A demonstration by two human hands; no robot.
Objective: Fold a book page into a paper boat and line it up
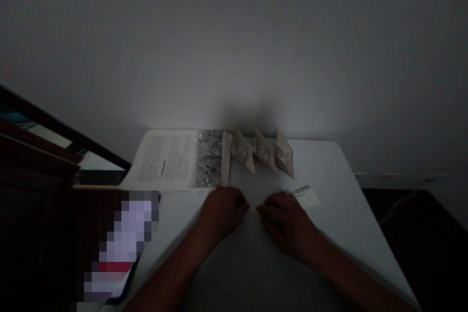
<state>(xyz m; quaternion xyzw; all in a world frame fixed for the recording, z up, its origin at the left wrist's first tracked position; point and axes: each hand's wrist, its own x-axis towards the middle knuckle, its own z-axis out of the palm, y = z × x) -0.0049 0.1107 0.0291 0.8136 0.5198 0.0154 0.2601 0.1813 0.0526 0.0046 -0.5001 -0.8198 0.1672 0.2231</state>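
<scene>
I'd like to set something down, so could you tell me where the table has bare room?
The tabletop is bare along the right side, between the right hand, the folded paper pieces and the edge, and in front between the forearms. It is crowded at the back with the open book, and around the left hand and paper strip.

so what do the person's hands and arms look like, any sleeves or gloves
The left hand and right hand are bare, with no gloves. The forearms are bare too, with no sleeves in view. No watch, ring or band shows, though the light is dim.
</scene>
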